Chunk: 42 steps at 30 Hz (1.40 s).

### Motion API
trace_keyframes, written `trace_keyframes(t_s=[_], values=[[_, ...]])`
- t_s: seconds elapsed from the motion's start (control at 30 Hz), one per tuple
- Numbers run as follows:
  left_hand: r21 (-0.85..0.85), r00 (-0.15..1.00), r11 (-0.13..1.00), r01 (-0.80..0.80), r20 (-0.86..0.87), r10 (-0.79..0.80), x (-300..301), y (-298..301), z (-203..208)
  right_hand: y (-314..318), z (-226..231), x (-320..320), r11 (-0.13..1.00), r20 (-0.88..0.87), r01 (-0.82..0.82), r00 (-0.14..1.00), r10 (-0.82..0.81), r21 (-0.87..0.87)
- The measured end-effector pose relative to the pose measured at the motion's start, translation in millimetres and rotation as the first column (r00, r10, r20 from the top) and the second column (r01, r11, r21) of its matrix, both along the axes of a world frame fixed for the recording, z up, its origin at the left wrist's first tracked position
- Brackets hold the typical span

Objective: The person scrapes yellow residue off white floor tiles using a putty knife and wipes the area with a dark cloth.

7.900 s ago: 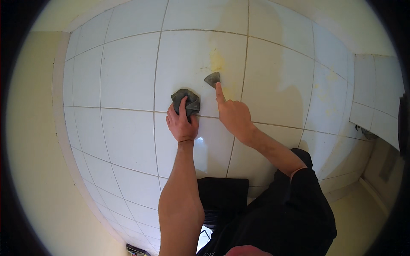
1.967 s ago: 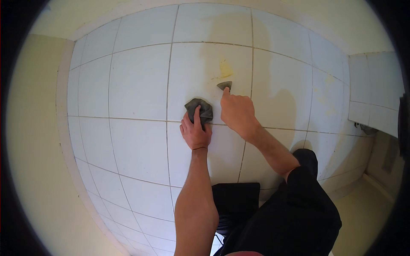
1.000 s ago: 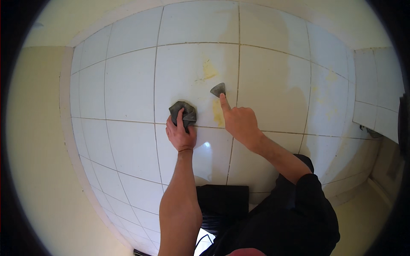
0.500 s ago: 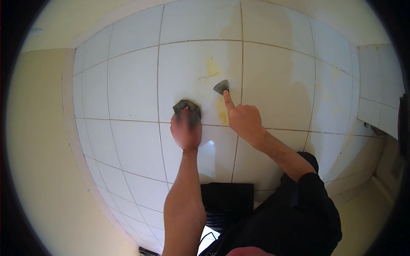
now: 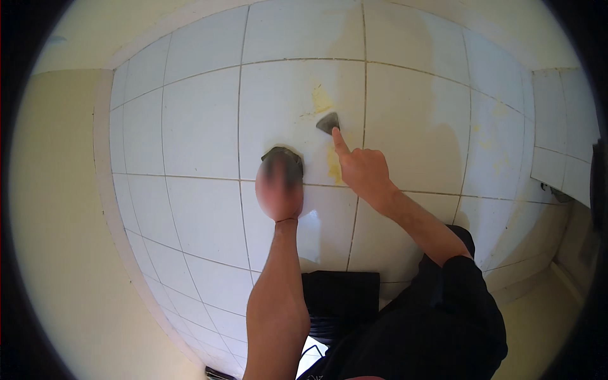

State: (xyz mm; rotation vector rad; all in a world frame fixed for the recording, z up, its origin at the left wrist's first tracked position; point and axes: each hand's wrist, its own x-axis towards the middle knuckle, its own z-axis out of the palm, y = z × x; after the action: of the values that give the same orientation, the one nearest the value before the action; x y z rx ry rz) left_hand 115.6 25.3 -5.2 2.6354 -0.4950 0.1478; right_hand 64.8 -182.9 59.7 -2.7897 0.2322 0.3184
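My right hand [image 5: 366,172] is closed round a scraper, its index finger stretched along the dark metal blade [image 5: 328,123]; the handle is hidden in my fist. The blade lies against the white tile, just below one yellow stain [image 5: 323,99] and above another yellow stain [image 5: 335,166]. To the left, my left hand [image 5: 278,193] presses a dark greenish cloth [image 5: 282,153] to the tiles near a grout line. Its fingers look blurred, but they lie over the cloth, whose far edge shows past them.
White tiles [image 5: 196,133] with dark grout lines spread across the view. Fainter yellow marks [image 5: 497,166] show at the right, near a tiled ledge [image 5: 557,164]. A cream wall [image 5: 60,190] borders the left side. My black-clothed knees are at the lower edge.
The scraper blade has slid slightly up and left over the tile, closer to the upper yellow stain. My left hand and the cloth stay at nearly the same spot. The view has shifted a little.
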Motion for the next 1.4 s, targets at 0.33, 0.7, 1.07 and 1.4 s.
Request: trace_keyframes(t_s=[0.33, 0.7, 1.07, 1.4], values=[[0.034, 1.000, 0.999, -0.009, -0.009, 0.009, -0.1, 3.9, 0.2, 15.2, -0.5, 2.7, 0.997, 0.025, 0.070, 0.997, -0.070, -0.011], [0.001, 0.999, 1.000, -0.005, -0.036, 0.005, 0.6, 0.8, 0.9, 6.5, -3.5, 5.6, 0.995, 0.081, 0.097, 0.992, -0.096, -0.015], [0.029, 1.000, 1.000, -0.001, -0.008, 0.002, 0.1, 5.3, -1.7, 4.5, 13.1, 12.0, 0.997, -0.077, 0.062, 0.995, -0.065, -0.041], [0.019, 1.000, 1.000, -0.006, -0.012, 0.006, 0.7, 1.3, -0.1, 0.5, -0.4, 9.3, 0.993, 0.052, 0.080, 0.996, -0.075, -0.090]])
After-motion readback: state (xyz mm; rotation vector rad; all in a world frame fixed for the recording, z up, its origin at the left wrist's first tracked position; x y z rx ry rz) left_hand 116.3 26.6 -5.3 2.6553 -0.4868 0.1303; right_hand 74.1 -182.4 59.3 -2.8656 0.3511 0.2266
